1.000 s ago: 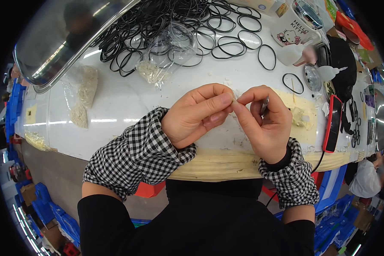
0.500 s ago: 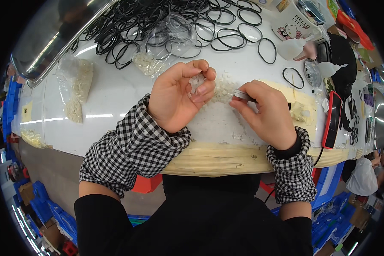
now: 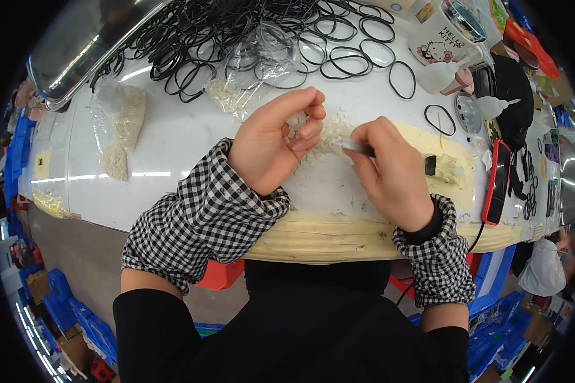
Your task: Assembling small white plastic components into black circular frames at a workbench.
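Observation:
My left hand (image 3: 265, 143) is raised over the table with its palm turned inward and its fingers curled. Something small and pale shows between them, too hidden to name. Pinched between the thumb and fingers of my right hand (image 3: 397, 175) is a pair of metal tweezers (image 3: 358, 147), its tip pointing left. Just beyond the tip, small cream-white pieces (image 3: 333, 133) lie in a loose heap on the white tabletop, between my two hands. Next to my right wrist, a crumpled clear wrapping (image 3: 452, 169) rests on a yellowish sheet (image 3: 463, 188).
Black rubber rings (image 3: 348, 64) spread across the back. Clear bags of pale pieces (image 3: 129, 115) lie left, below a shiny metal tray (image 3: 76, 57). A white cup (image 3: 437, 41), squeeze bottle (image 3: 437, 78) and red-cased phone (image 3: 497, 182) stand or lie right. The wooden edge (image 3: 326, 239) runs in front.
My right hand has shifted slightly left and down, turning the tweezers a little. The index finger of my left hand has straightened, and its fingers hide more of what is inside.

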`<state>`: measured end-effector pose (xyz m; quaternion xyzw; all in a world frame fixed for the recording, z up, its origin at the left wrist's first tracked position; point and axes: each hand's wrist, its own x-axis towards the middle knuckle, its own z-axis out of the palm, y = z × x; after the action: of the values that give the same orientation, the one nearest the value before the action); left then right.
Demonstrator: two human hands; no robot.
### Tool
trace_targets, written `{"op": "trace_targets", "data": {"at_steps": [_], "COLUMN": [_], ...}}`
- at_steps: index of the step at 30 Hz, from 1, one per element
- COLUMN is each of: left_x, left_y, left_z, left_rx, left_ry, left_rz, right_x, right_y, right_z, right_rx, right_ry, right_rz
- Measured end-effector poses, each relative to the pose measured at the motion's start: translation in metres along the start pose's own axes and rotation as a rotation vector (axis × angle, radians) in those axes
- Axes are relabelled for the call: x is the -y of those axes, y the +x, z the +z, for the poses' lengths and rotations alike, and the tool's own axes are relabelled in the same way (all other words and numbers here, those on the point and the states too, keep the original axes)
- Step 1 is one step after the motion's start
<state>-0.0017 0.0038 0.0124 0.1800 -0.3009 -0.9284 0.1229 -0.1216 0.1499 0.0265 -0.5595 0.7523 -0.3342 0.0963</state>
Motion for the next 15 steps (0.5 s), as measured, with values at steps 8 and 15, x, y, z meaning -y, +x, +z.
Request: {"op": "trace_targets", "data": {"at_steps": [8, 15], "left_x": [0.013, 0.015], "left_y": [-0.007, -0.007], "left_z": [0.006, 0.004], "left_rx": [0.187, 0.332], "left_ry": [0.156, 0.004], "left_rz": [-0.131, -0.172], "right_x": [0.006, 0.009], "right_y": [0.004, 0.002], "right_z": [-0.002, -0.006], "right_rx": [-0.165, -0.142], "right_ry": [0.369, 0.382], "right_rz": [-0.042, -0.022]}}
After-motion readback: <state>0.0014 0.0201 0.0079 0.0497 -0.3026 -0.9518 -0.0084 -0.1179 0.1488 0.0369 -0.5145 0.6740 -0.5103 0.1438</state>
